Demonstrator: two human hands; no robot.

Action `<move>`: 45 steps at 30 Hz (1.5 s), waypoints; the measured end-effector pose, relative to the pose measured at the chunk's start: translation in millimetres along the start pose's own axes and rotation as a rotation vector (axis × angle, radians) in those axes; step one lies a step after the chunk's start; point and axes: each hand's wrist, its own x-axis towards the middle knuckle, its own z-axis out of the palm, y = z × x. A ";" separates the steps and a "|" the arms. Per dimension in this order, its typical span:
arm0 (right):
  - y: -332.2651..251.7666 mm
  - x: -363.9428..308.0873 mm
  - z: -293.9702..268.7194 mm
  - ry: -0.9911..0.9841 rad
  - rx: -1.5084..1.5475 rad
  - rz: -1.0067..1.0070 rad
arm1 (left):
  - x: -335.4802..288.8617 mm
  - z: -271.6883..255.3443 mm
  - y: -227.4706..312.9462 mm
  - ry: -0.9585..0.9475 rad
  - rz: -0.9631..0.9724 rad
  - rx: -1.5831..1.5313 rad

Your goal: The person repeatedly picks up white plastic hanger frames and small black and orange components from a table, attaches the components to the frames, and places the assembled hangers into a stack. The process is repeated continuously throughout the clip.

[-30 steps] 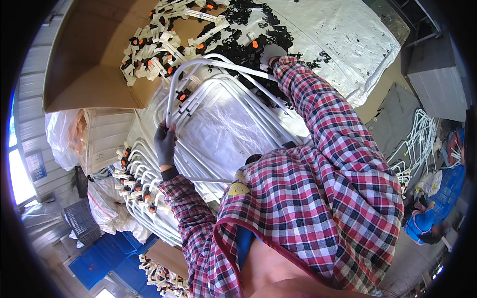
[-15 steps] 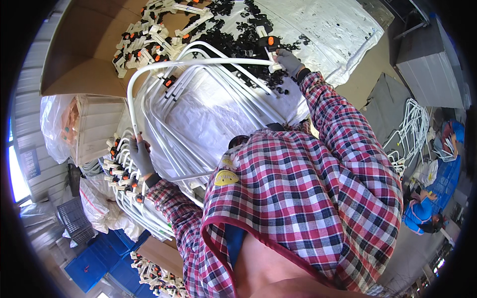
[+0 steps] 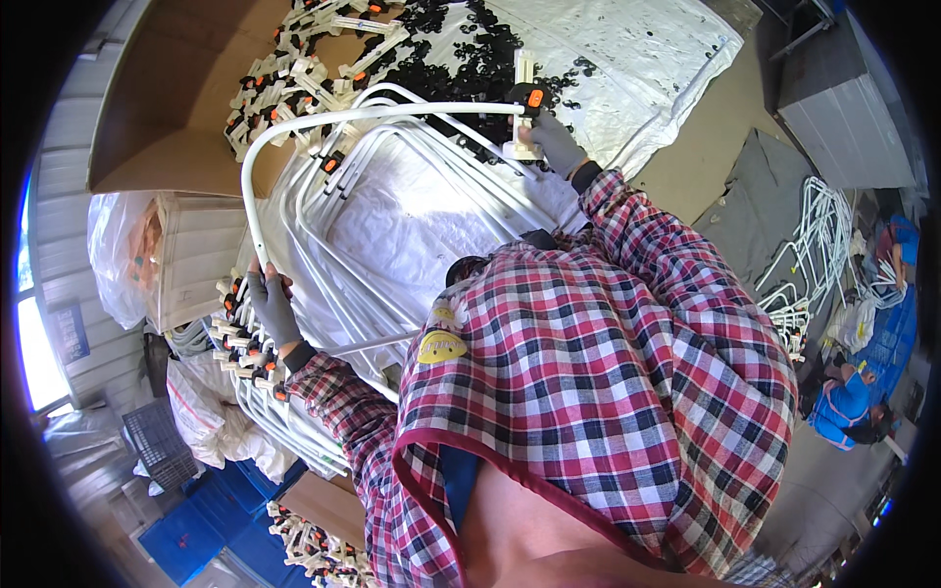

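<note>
Nearby sit black pieces and a carton; left grip clasps white tube, right grip cream bracket.

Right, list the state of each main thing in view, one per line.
Bent white tube: held, curved
Left hand: gripping the tube's near end
White fitting: held, at the tube's other end
Right hand: gripping the fitting
Other white tubes: stacked together
Small black parts: scattered
Cardboard box: open
White sheet: spread out
</note>
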 end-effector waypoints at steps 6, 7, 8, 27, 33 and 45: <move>-82.7 8.0 -42.9 -0.124 -0.443 -0.053 | 0.0 -4.6 11.5 -0.103 -0.028 -0.011; -99.9 15.6 -44.4 -0.114 -0.713 -0.068 | 3.6 -5.5 10.3 -0.124 -0.045 -0.001; -116.3 20.8 -46.3 -0.098 -0.974 -0.096 | 6.5 -6.5 8.7 -0.163 -0.017 -0.003; -302.7 6.8 89.3 -0.589 -0.121 -0.221 | -35.0 104.0 150.2 -0.293 0.341 0.208; -318.7 -32.4 123.7 -0.707 -0.742 -1.082 | -47.6 113.2 144.6 -0.288 0.516 0.251; -235.5 50.8 43.0 -0.030 -0.576 -0.932 | 18.7 98.6 96.5 -0.403 0.194 -0.151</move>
